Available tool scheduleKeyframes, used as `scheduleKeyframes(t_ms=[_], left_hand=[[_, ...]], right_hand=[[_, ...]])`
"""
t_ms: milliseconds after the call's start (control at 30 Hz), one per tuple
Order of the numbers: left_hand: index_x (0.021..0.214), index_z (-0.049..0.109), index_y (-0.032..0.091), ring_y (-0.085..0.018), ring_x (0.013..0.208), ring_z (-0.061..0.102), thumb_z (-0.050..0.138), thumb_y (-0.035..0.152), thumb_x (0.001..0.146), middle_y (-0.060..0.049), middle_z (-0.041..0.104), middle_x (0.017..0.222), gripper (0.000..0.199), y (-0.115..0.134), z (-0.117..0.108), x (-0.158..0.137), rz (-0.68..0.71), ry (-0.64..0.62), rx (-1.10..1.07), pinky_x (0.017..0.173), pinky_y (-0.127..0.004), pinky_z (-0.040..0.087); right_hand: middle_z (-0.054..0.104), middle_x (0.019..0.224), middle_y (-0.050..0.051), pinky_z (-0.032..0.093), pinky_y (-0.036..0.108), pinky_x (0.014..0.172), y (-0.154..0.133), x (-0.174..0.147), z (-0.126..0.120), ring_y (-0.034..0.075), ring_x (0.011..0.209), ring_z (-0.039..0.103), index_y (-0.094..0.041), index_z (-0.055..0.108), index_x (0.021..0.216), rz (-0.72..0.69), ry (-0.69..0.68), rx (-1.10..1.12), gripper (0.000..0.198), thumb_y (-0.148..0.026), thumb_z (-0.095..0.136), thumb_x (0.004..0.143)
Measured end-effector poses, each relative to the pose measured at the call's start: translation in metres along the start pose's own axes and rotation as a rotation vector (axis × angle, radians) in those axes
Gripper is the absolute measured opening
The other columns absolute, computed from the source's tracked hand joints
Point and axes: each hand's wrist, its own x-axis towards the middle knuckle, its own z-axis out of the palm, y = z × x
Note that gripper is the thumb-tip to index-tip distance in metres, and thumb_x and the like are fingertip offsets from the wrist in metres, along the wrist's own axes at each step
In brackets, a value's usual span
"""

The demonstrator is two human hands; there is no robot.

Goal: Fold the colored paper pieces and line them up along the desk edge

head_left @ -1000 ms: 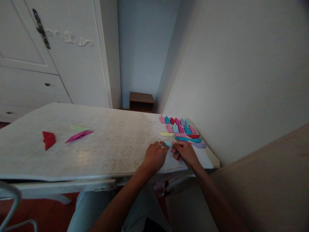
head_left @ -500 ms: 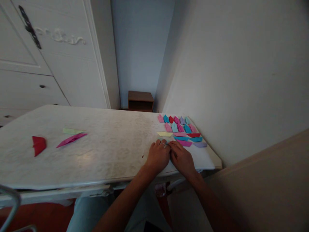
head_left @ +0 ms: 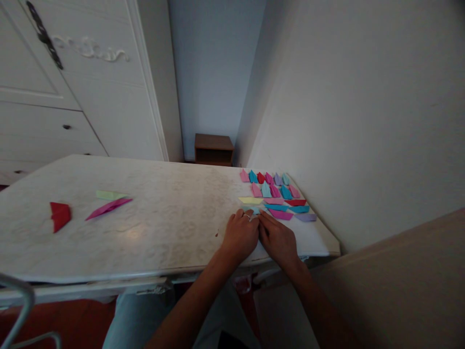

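Note:
My left hand (head_left: pixel 242 235), with a ring on one finger, and my right hand (head_left: pixel 279 237) meet over the table's right part. Their fingers are closed on a pale blue folded paper (head_left: pixel 255 210), most of it hidden beneath them. Just beyond lie flat folded paper strips: a yellow one (head_left: pixel 250 200), a magenta one (head_left: pixel 281 214), a lavender one (head_left: pixel 305 217), a red one (head_left: pixel 296 202) and several blue and pink ones. Farther back stand two rows of small pointed folded papers, among them a blue one (head_left: pixel 286 192) and a pink one (head_left: pixel 244 176).
On the left of the white table (head_left: pixel 167 208) lie a red folded paper (head_left: pixel 61 215), a magenta one (head_left: pixel 109 208) and a pale green one (head_left: pixel 111 195). A wall (head_left: pixel 345 121) borders the right side. A white cabinet (head_left: pixel 109 106) and a brown box-like shelf (head_left: pixel 214 141) stand behind.
The view has shifted slightly, moving everything a little to the right. A bit more pale blue paper shows above my fingers; both hands stay together on it.

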Motion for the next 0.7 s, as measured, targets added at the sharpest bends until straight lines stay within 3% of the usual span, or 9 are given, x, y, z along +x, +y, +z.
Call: scheduleKeyframes(t_ms=[267, 433, 567, 700], left_hand=[[0.108, 0.067, 0.017, -0.029, 0.108, 0.057, 0.047, 0.022, 0.093, -0.012, 0.059, 0.131, 0.026, -0.003, 0.001, -0.006, -0.010, 0.041, -0.079, 0.092, -0.045, 0.049], [0.109, 0.068, 0.016, -0.025, 0.113, 0.058, 0.050, 0.019, 0.090, -0.014, 0.058, 0.129, 0.026, -0.012, -0.003, -0.016, -0.033, 0.098, -0.341, 0.099, -0.040, 0.047], [0.109, 0.068, 0.017, -0.019, 0.103, 0.063, 0.050, 0.019, 0.089, -0.010, 0.065, 0.115, 0.027, -0.039, -0.018, -0.037, -0.113, 0.187, -0.524, 0.092, -0.031, 0.050], [0.102, 0.071, 0.017, -0.016, 0.081, 0.065, 0.050, 0.019, 0.089, -0.007, 0.070, 0.093, 0.024, -0.086, -0.042, -0.073, -0.247, 0.232, -0.478, 0.079, -0.028, 0.051]], right_hand=[[0.061, 0.132, 0.008, 0.056, 0.038, 0.091, 0.002, -0.002, 0.002, 0.023, 0.114, 0.064, -0.020, 0.069, 0.114, 0.008, 0.046, 0.028, 0.031, -0.022, 0.046, 0.093], [0.061, 0.131, 0.009, 0.055, 0.036, 0.092, 0.007, -0.006, 0.005, 0.023, 0.114, 0.064, -0.019, 0.069, 0.112, -0.012, 0.127, 0.086, 0.033, -0.029, 0.043, 0.095], [0.067, 0.123, 0.011, 0.054, 0.038, 0.095, 0.014, -0.009, 0.009, 0.024, 0.113, 0.064, -0.017, 0.070, 0.110, -0.072, 0.214, 0.165, 0.035, -0.033, 0.043, 0.094], [0.072, 0.110, 0.012, 0.055, 0.038, 0.091, 0.018, -0.010, 0.009, 0.024, 0.104, 0.068, -0.016, 0.072, 0.104, -0.094, 0.261, 0.245, 0.038, -0.039, 0.045, 0.093]])
